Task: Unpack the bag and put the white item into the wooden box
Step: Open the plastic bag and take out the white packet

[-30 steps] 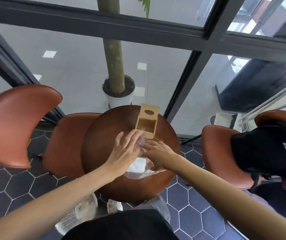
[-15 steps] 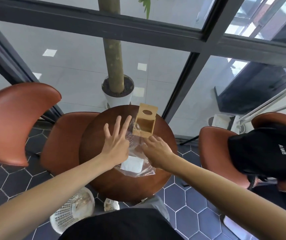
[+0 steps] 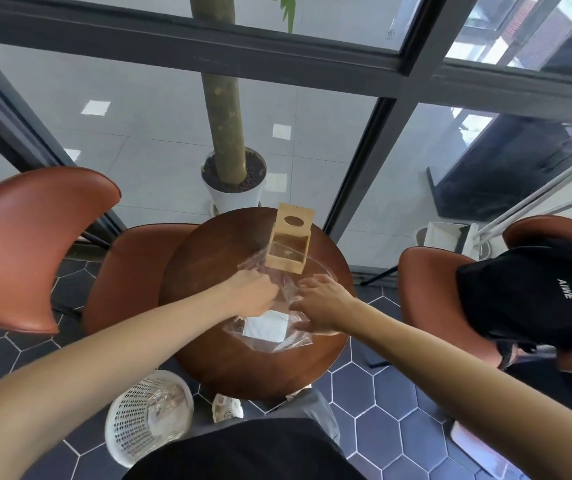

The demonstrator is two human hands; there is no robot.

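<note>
Plastic gathers in our left hand (image 3: pixel 255 295), fist closed on the clear bag (image 3: pixel 277 327) on the round desk (image 3: pixel 208 306). The white item (image 3: pixel 265 325) lies inside it — wooden box (image 3: pixel 288 244) just beyond — and our right hand (image 3: pixel 322 303) pinches the bag's right side, fingers bent.

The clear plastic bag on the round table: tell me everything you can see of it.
The plastic bag is thin, see-through and crinkled, lying flat on the round wooden table. Its far end reaches the near side of the wooden box. A flat white item shows through its near half, still inside. The left hand has closed its grip on the film near the middle, and the right hand pinches and presses the right side. Whether the mouth is open cannot be told.
</note>
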